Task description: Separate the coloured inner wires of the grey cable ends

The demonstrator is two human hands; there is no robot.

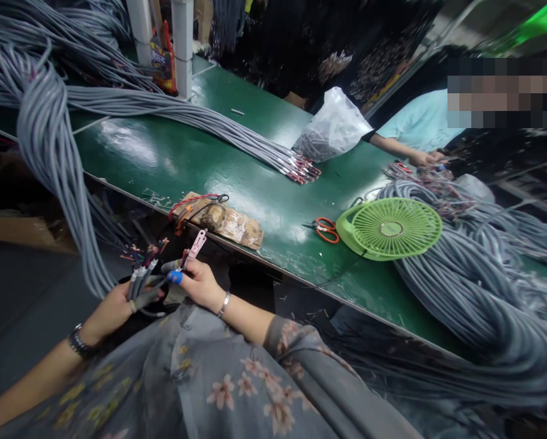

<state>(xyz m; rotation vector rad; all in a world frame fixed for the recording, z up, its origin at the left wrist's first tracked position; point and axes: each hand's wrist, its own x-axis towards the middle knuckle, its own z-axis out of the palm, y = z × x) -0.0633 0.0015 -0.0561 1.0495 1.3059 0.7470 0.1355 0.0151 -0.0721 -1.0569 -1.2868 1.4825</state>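
Observation:
My left hand (111,312), with grey covers on some fingers, is closed around a bunch of grey cables (138,281) at lap level. Their stripped ends point up and show thin coloured wires with bare copper. Close beside it, my right hand (203,285) pinches the end of one grey cable, red and dark wires (185,258) showing at its tip. Blue tape wraps its thumb. A flat pink piece with holes (198,244) sticks up from the same hand; how it is held is hidden. The grey cable bundle (49,128) hangs over the table edge at left.
The green table (273,210) bears a taped wooden block (232,224), orange-handled scissors (325,230), a green fan (389,228) and a plastic bag (335,125). Long cable bundles (186,113) lie across it. Opposite, a person's hands (426,158) are at more wires.

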